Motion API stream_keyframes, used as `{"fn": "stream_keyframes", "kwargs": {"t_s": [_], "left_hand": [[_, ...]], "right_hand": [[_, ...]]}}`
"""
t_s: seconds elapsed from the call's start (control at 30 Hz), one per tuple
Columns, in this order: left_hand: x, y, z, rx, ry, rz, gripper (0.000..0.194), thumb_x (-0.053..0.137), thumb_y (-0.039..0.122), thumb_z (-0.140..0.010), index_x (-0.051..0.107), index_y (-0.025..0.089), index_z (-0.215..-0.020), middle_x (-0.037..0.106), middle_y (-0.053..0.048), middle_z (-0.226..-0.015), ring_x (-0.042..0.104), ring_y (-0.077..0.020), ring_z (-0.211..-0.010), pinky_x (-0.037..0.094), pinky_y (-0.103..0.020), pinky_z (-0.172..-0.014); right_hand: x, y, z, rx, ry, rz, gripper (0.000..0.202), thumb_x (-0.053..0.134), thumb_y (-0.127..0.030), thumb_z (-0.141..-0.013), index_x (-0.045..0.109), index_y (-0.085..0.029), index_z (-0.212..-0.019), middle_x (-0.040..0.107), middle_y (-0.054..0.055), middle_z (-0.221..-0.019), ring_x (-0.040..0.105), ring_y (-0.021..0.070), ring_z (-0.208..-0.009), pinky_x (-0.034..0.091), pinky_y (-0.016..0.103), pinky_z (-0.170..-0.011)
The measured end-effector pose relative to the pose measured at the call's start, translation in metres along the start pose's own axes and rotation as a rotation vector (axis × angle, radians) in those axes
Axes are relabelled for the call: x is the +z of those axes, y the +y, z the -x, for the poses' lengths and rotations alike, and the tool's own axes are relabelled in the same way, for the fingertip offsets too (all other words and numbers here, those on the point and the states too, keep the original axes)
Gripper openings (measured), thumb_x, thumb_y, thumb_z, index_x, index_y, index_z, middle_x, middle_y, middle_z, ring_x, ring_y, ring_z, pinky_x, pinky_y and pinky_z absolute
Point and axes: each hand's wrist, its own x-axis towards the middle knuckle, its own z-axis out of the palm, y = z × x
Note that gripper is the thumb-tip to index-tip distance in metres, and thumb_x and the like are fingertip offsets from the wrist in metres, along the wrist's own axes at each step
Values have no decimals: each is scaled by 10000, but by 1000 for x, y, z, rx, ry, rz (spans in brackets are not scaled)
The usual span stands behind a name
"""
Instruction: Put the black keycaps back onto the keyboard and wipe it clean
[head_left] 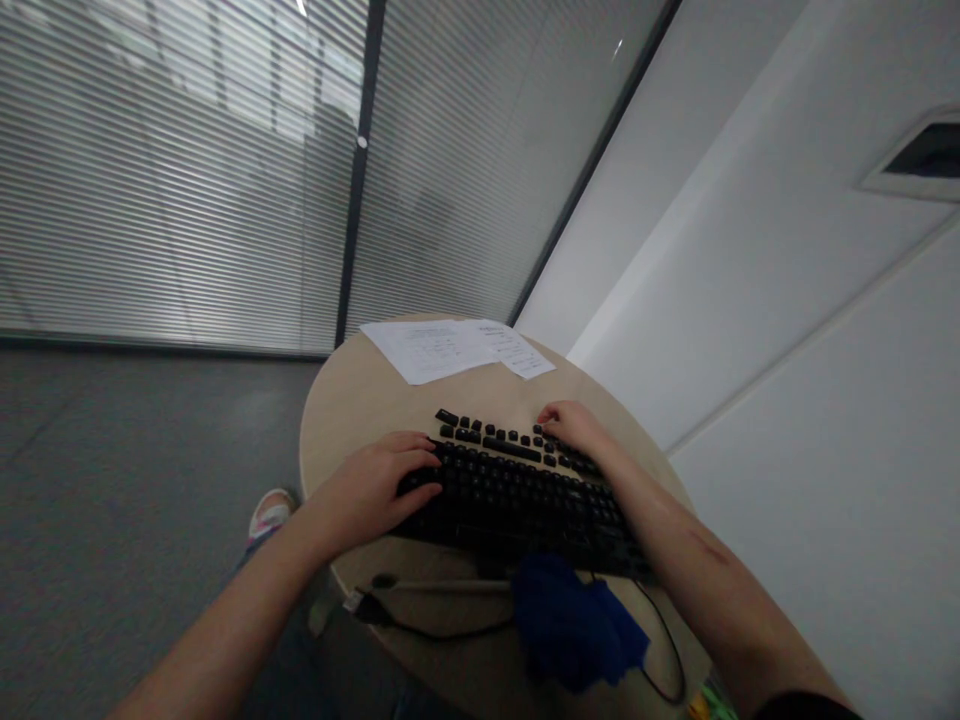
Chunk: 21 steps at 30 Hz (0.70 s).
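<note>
A black keyboard (510, 490) lies across the round table. My left hand (382, 482) is closed over its left end, with the fingers near the far edge and the thumb over the keys. Beyond the keyboard, loose black keycaps (512, 436) are laid out in rows, with a long spacebar key (512, 449) among them. My right hand (571, 424) is at the right of these rows, fingers curled down and pinched at a small keycap (538, 429). Its palm side is hidden, and its forearm passes over the keyboard's right end.
Printed papers (442, 350) lie at the far side of the table (337, 400). A crumpled blue cloth (574, 620), a pale stick (450, 585) and a black cable (450, 636) with a plug lie at the near side. Blinds and a white wall stand behind.
</note>
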Motion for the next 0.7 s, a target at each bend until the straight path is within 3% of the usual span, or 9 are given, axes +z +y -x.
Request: {"fn": "stream_keyframes", "kwargs": {"t_s": [0.23, 0.4, 0.53, 0.7], "left_hand": [[-2, 1, -1, 22, 2, 14, 233, 628, 347, -909, 753, 230, -1066, 738, -103, -1215, 672, -278, -1180, 544, -468, -1045], [-1, 1, -1, 21, 5, 18, 244, 625, 370, -910, 756, 228, -1059, 736, -112, -1220, 672, -295, -1180, 543, -486, -1050], [1, -2, -1, 25, 3, 12, 261, 614, 393, -920, 752, 231, -1070, 734, -108, -1222, 664, -291, -1192, 536, -483, -1064], [2, -4, -2, 36, -26, 4, 289, 595, 424, -942, 739, 234, -1104, 723, -104, -1245, 655, -286, -1212, 534, -489, -1066]], "right_hand": [[8, 0, -9, -12, -23, -47, 156, 748, -166, -781, 793, -176, -930, 782, 63, -929, 686, 193, -861, 463, 260, -748], [-4, -7, -1, -13, 58, -126, 162, 700, -188, -841, 772, -160, -984, 773, 64, -936, 684, 174, -848, 471, 250, -739], [-19, -20, 48, -87, 113, -316, 192, 724, -293, -849, 775, -185, -1000, 761, 34, -877, 670, 167, -771, 484, 265, -709], [-16, -42, 123, -204, -5, -396, 112, 749, -300, -848, 789, -223, -918, 747, 10, -838, 671, 167, -758, 495, 278, -714]]}}
